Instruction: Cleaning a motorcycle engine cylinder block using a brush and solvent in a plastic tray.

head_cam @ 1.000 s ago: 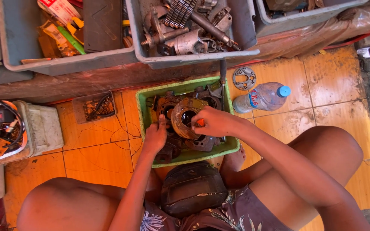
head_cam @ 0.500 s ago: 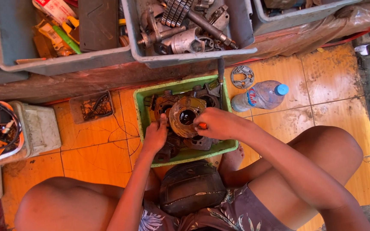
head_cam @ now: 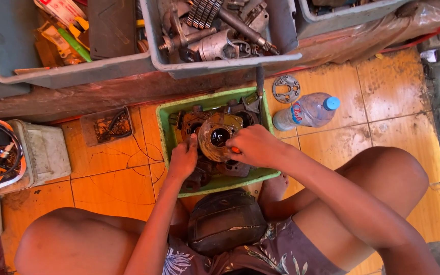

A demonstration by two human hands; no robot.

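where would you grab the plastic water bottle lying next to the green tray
Take the water bottle around its clear middle, coming down from above. It lies on its side on the orange floor tiles, blue cap pointing right, so the round body is fully exposed on top. The green tray crowds its base end, so that end probably leaves less room for fingers.

Beside the tiled floor (head_cam: 383,86) you have a clear plastic water bottle with a blue cap (head_cam: 306,110) lying near a flat round metal gasket plate (head_cam: 286,89) — above them, grey plastic bins (head_cam: 220,66) of greasy metal parts, and a white lidded tub (head_cam: 44,153) at your left.
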